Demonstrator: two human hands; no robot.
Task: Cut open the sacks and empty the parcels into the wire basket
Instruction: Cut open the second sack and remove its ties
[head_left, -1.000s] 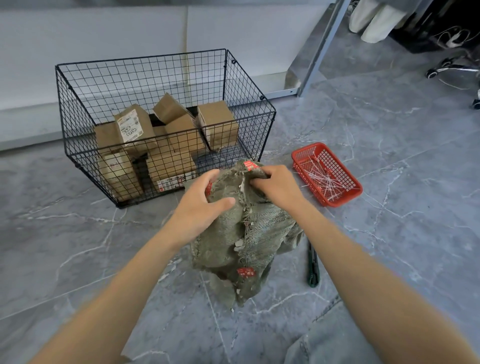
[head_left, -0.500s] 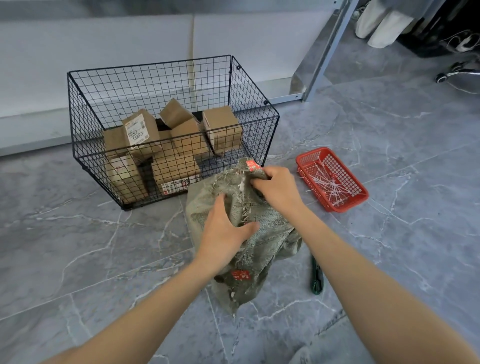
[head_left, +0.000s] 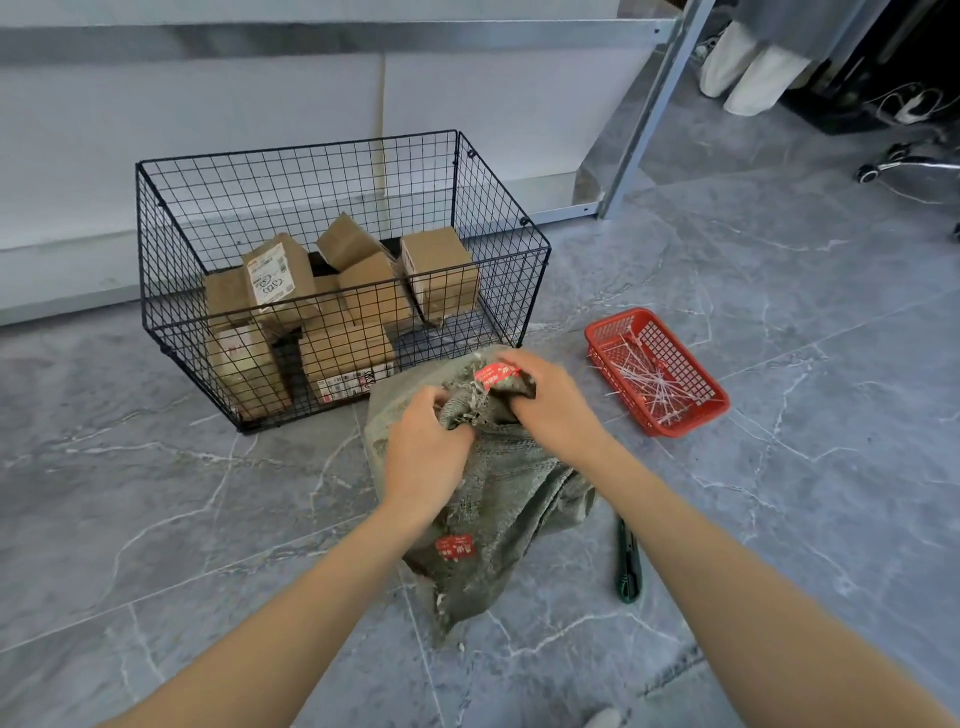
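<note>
While beside wire basket, sack in left hand, right hand.

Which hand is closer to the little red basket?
The right hand. It grips the top of the sack, a little way left of the red basket. The left hand grips the sack too, farther left.

The person's two long arms are showing bare all the way down to the bare left hand and bare right hand. A small patch of grey-blue cloth is peeking in low down, too blurry to tell what it is.
</note>
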